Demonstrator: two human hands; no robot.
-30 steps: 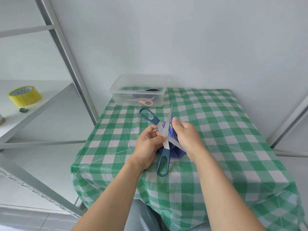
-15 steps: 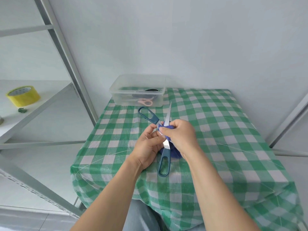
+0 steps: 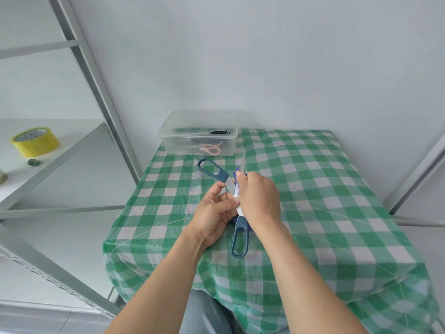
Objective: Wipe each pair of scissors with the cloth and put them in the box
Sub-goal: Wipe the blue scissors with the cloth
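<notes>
Over the middle of the table I hold a pair of dark blue-handled scissors (image 3: 239,235) with their blades spread wide. My left hand (image 3: 214,213) pinches them near the pivot. My right hand (image 3: 258,198) grips a blue cloth (image 3: 237,175) wrapped round one blade; only a small edge of the cloth shows above my fingers. That blade's tip sticks up toward the box. A clear plastic box (image 3: 199,132) stands at the table's far left, with pink-handled scissors (image 3: 212,150) and a dark-handled pair inside.
The table wears a green and white checked cloth (image 3: 313,201). A metal shelf frame (image 3: 96,88) rises on the left, with a yellow tape roll (image 3: 35,141) on its shelf. A white wall stands behind the table.
My right hand has slid with the cloth up along the blade, away from me, covering more of it. The left hand and scissors have stayed nearly still.
</notes>
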